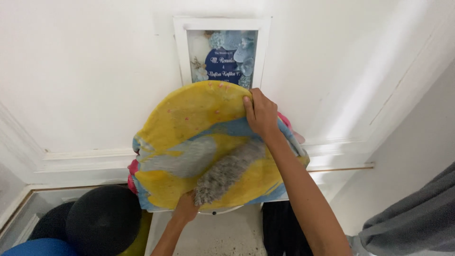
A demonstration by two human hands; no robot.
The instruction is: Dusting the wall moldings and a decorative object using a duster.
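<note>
White panelled wall fills the background, with a pale floor strip below and dark rounded cushions [102, 218] piled at the lower left. Nearest to me, a grey sleeve [417, 218] hangs at the lower right edge. The left hand [186, 207] comes up from below, fingers closed round the handle end of a fluffy grey duster [227, 171], whose soft head lies slantwise across a round yellow cushion [189, 142]. That duster looks very light and floppy, best gripped at its stiff handle, as it is. The cushion, yellow with blue and grey patches, stands on edge against the wall; I'd judge it soft, light and squashy, not slippery, easiest held by pinching its rim. The right hand [259, 114] does that, fingers curled over the upper right edge and thumb behind, I think, closed on the fabric. Pink cloth [133, 170] peeps out behind the cushion. Farthest back, a white picture frame [222, 52] with blue flowers sits in the wall above
</note>
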